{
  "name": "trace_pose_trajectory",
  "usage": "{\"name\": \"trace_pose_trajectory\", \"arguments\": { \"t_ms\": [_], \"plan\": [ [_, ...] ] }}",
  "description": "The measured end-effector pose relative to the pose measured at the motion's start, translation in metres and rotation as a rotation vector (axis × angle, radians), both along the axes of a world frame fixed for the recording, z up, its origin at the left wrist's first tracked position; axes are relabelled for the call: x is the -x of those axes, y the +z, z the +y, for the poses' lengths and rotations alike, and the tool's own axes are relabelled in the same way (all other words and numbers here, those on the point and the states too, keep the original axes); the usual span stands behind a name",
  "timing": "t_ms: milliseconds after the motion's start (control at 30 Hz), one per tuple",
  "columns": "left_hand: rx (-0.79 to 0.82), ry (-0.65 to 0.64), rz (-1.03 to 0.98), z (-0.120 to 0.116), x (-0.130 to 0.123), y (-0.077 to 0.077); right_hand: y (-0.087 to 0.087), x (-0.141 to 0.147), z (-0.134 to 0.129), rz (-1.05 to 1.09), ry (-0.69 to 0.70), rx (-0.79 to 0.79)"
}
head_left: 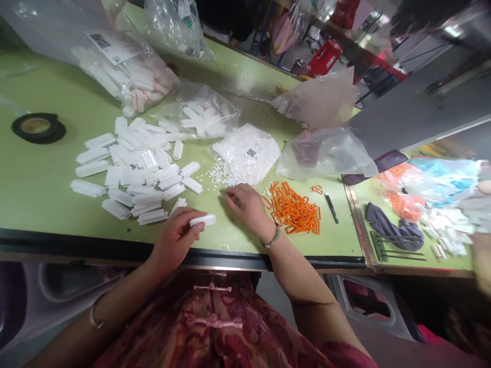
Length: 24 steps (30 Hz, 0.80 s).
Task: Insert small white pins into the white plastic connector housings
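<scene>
- Gripping white piece [203, 220] in left hand [177, 232], lower centre of frame; clamped between thumb and fingers, with free end sticking out toward right side of frame.
- Holding right hand [249, 207] at centre, just beside loose white pins [218, 175]; can't tell if pinching one.
- Apparently at small-part picking, with white piece steadied; likely calling next for fine right-hand pinch.
- Flanked by white pile [134, 174] left of centre, orange frames [293, 209] right of centre.
</scene>
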<state>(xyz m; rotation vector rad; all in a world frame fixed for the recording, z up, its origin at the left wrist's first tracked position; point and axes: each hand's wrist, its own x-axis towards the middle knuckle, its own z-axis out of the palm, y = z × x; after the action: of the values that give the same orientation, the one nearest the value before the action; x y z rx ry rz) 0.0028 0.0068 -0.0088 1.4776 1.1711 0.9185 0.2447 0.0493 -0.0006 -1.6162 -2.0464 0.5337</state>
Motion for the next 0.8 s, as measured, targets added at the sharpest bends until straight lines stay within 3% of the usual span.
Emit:
{"name": "trace_pose_trajectory", "arguments": {
  "t_ms": [133, 300, 400, 500, 633, 700, 800],
  "plan": [
    [0.066, 0.044, -0.079, 0.003, 0.003, -0.004, 0.008, 0.025, 0.011, -0.282, 0.051, 0.083],
    [0.094, 0.048, -0.105, 0.003, 0.004, -0.002, 0.007, 0.037, 0.018, -0.347, 0.057, 0.112],
    [0.074, 0.015, -0.055, 0.002, 0.002, -0.002, 0.006, 0.029, 0.012, -0.323, 0.063, 0.106],
    [0.024, -0.013, 0.017, 0.002, 0.0, -0.004, 0.014, 0.0, 0.022, -0.246, -0.005, 0.009],
    [-0.097, -0.044, 0.119, 0.003, -0.002, -0.009, 0.033, -0.058, 0.08, -0.25, -0.407, -0.18],
    [-0.128, -0.064, 0.149, 0.004, -0.003, -0.01, 0.038, -0.08, 0.118, -0.301, -0.496, -0.094],
    [-0.138, -0.096, 0.185, 0.004, -0.003, -0.01, 0.036, -0.095, 0.164, -0.274, -0.52, 0.166]
  ]
}}
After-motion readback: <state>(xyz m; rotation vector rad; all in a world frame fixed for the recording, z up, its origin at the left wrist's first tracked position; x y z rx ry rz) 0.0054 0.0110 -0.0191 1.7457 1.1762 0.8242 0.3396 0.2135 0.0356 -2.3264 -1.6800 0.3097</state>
